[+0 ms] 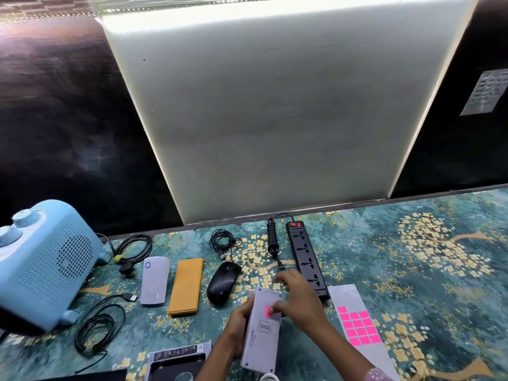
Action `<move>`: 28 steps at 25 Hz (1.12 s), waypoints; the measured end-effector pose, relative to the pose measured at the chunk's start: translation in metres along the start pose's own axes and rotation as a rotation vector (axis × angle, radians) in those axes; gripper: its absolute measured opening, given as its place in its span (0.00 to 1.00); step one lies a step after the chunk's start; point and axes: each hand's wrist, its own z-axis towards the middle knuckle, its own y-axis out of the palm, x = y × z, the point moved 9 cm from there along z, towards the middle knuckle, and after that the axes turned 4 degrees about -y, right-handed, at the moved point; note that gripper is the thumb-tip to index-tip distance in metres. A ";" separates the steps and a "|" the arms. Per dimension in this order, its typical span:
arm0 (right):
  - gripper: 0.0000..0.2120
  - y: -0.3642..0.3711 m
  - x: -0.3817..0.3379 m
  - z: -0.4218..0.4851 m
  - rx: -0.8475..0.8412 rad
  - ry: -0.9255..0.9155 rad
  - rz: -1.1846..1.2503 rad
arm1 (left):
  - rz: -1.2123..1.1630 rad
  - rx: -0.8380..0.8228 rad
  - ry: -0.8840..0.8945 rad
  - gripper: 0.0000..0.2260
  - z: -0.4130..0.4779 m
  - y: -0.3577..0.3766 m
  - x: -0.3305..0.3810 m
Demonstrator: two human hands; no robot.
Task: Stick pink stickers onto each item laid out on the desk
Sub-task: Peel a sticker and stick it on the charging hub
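Observation:
My left hand [238,324] grips a flat grey box [262,335] by its left edge, holding it just above the desk near the front. My right hand [298,298] lies over the box's far end, and its fingertips press a pink sticker [268,311] onto the top face. A sheet of pink square stickers [358,325] on white backing lies to the right. On the desk sit a black mouse [223,281], an orange flat case [187,285], a white device [155,280] and a black power strip [306,257].
A light blue fan heater [41,265] stands at the left with coiled black cables [99,325] around it. A grey tray-like package [176,358] lies at the front edge. A white panel [275,105] rises behind the floral desk cover [412,257].

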 end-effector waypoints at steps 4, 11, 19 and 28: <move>0.31 0.012 0.005 -0.002 -0.145 0.073 0.139 | -0.016 0.003 0.001 0.24 0.002 -0.002 0.002; 0.24 0.009 0.019 0.000 -0.090 0.168 0.178 | 0.039 -0.013 -0.030 0.22 -0.003 0.010 0.001; 0.17 0.013 0.021 -0.002 -0.079 0.196 0.265 | 0.088 0.112 -0.062 0.22 -0.005 0.002 0.006; 0.22 0.042 0.010 -0.018 -0.231 0.228 0.498 | 0.461 0.646 0.180 0.18 -0.024 -0.010 0.050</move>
